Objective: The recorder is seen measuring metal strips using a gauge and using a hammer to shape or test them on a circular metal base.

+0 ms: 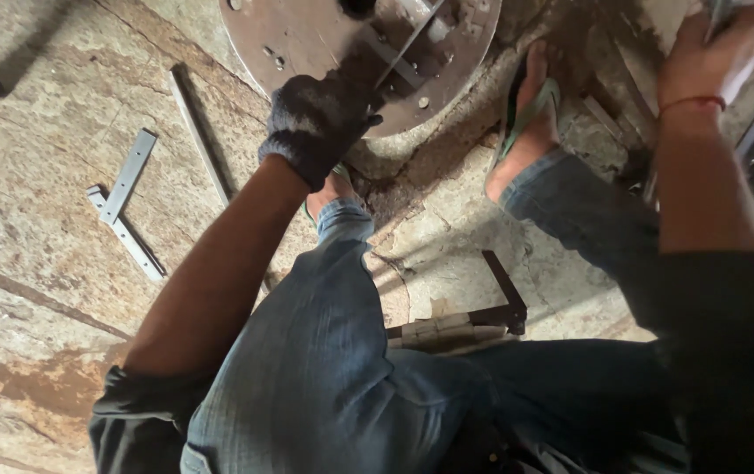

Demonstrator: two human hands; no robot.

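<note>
My left hand (320,123), in a dark knitted glove, is closed into a fist around a thin metal strip (410,39) that slants up over the round metal plate (307,35) at the top of the head view. The strip lies across the plate's surface, and the gloved knuckles sit just at the plate's lower rim.

My right hand (708,54) is bare, with a red thread at the wrist, raised at the upper right edge. Its fingers curl around something pale and grey, but most of that is cut off by the frame, so I cannot tell what it is; it looks like a firm grasp.

Lower in the same view I see my knees in blue jeans, folded in a squat, and a foot in a green sandal (526,114) planted just right of the plate. On the stained stone floor (43,219) to the left lie two flat metal bars (127,215) crossing in an angle, well apart from my hands, and a long thin rod (201,136) nearer the forearm. A dark angle bracket (504,298) lies between my legs.
</note>
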